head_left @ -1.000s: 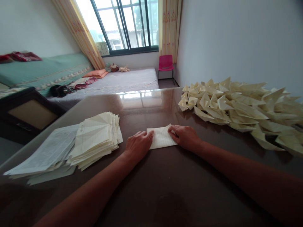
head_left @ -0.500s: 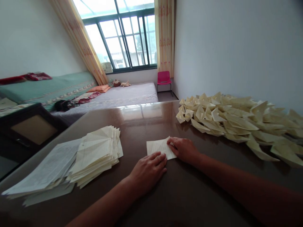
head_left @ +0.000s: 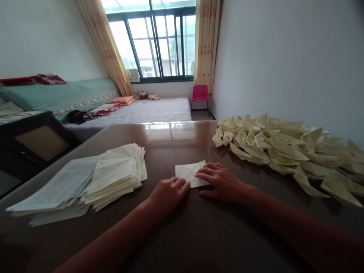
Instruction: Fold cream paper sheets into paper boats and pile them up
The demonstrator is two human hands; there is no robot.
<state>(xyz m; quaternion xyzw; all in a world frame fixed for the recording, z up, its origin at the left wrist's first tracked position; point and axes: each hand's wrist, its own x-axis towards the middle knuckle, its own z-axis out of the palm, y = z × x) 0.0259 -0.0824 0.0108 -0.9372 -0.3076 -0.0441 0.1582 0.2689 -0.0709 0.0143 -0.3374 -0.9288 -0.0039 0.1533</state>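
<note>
A small folded sheet of paper (head_left: pixel 187 170), cream-white and nearly rectangular, lies flat on the brown table. At its near left edge is my left hand (head_left: pixel 169 194), its fingers bent and drawn together on the paper; the thumb is mostly hidden. My right hand (head_left: pixel 223 182) rests on the sheet's right part with fingers stretched out and spread, the thumb apart on the tabletop.
A stack of cream paper sheets (head_left: pixel 116 170) lies to the left, overlapping whiter printed sheets (head_left: pixel 62 185). Many folded paper boats (head_left: pixel 273 142) are heaped at the right by the wall. Beyond the glossy table (head_left: pixel 170 138) are a bed (head_left: pixel 162 108) and a pink chair (head_left: pixel 200 93).
My left hand has slid left along the paper's near edge and its fingers have bent. My right hand's fingers have spread out over the sheet. The camera view has shifted slightly.
</note>
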